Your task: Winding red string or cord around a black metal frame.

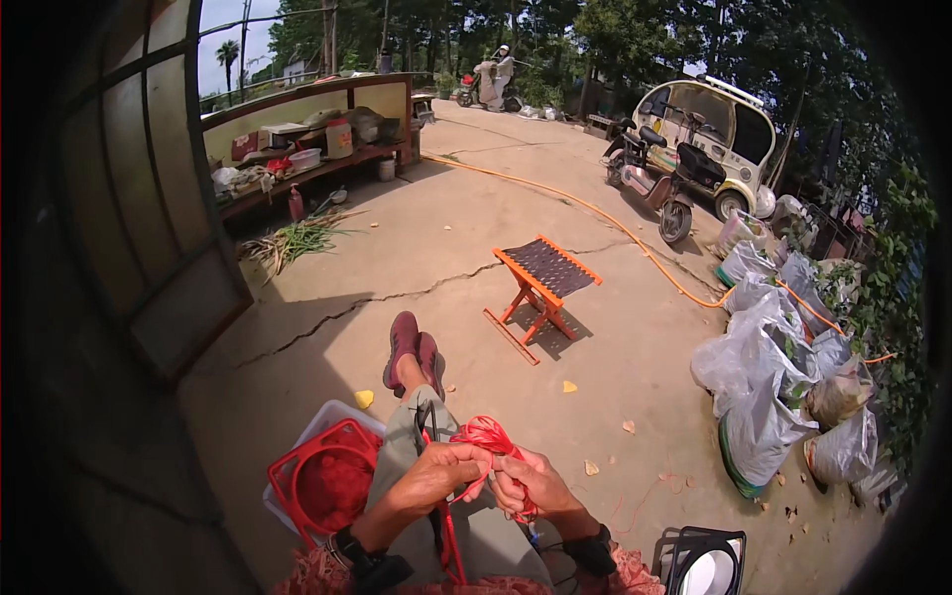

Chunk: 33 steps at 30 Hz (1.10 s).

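A skein of shiny red cord (485, 432) lies over my lap between my two hands. My left hand (444, 470) is closed, thumb and fingers pinching a strand of it. Close against it, my right hand (541, 484) wraps round the skein, and some cord shows below its fingers. A dark strap with a red strip (448, 540) hangs down over my grey-green trousers, under the left hand. To the left of my legs, a red frame (282, 478) with a red tangled mass (332, 488) inside rests in a white tub (337, 409).
An orange folding stool (545, 268) with dark woven seat stands ahead. Stuffed sacks (759, 397) line the right. A yellow hose (580, 203) crosses the cracked concrete towards a scooter (650, 178) and small white vehicle (739, 149). A cluttered bench (307, 174) stands far left; a black-framed container (699, 565) lower right.
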Tool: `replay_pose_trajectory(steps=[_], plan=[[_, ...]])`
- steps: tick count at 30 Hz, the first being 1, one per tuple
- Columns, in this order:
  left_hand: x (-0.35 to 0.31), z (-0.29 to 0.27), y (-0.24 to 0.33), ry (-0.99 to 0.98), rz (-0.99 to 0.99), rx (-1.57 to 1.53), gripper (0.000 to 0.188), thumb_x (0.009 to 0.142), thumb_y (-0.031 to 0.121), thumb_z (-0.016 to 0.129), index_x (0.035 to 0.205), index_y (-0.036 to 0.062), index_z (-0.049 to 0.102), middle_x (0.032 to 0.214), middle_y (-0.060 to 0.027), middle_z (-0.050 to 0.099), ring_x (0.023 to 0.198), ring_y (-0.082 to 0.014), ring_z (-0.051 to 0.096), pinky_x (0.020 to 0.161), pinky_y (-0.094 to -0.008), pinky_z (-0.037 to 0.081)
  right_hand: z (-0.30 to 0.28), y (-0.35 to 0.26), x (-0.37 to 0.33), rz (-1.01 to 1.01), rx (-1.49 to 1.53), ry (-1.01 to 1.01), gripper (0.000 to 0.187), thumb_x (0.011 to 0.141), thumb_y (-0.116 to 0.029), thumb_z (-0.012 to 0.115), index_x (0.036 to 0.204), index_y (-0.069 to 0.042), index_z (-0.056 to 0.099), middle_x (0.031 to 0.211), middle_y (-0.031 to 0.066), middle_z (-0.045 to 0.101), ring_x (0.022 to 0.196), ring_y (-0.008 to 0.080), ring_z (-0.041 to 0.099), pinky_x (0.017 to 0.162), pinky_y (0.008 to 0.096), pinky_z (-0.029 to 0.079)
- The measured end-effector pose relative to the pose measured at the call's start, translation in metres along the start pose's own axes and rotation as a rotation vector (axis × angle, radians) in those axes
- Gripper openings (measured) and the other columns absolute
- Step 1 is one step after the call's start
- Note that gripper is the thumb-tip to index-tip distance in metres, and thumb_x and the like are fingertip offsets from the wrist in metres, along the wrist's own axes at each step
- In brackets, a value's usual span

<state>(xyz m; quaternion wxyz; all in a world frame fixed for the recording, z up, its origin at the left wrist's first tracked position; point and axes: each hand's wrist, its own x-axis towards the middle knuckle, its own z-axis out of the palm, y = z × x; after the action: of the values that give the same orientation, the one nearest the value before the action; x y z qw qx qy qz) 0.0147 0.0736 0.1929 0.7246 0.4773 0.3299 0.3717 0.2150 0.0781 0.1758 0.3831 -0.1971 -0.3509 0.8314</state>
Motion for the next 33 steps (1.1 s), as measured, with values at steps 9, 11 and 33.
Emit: replay_pose_trajectory(steps=[9,11,33], plan=[[-0.005,-0.003,-0.002,-0.044,-0.095,-0.07,0.022,0.094,0.009,0.051,0.107,-0.0041,0.06,0.064,-0.0037,0.057,0.056,-0.0094,0.053,0.052,-0.0221,0.041,-0.007,-0.002,0.001,-0.049,-0.203,0.144,0.029,0.098,-0.024,0.049,0.117,-0.002,0.051,0.059,-0.0038,0.036,0.048,0.0061,0.038,0.046,0.0218,0.034],[-0.003,-0.001,-0.001,-0.048,-0.11,-0.066,0.021,0.093,0.009,0.05,0.107,-0.0043,0.06,0.064,-0.0038,0.057,0.055,-0.0092,0.053,0.051,-0.0218,0.041,0.003,-0.009,0.001,-0.034,-0.217,0.116,0.029,0.098,-0.024,0.049,0.117,-0.002,0.051,0.059,-0.0037,0.036,0.049,0.0056,0.038,0.046,0.0213,0.033],[-0.039,-0.029,-0.028,0.354,0.225,-0.122,0.029,0.093,0.015,0.053,0.114,-0.0041,0.06,0.097,-0.0091,0.066,0.092,-0.0139,0.059,0.088,-0.0271,0.044,0.024,-0.063,0.017,-0.25,-0.486,0.265,0.023,0.092,-0.022,0.06,0.088,0.001,0.056,0.056,-0.0052,0.039,0.043,0.0018,0.03,0.038,0.0187,0.026]])
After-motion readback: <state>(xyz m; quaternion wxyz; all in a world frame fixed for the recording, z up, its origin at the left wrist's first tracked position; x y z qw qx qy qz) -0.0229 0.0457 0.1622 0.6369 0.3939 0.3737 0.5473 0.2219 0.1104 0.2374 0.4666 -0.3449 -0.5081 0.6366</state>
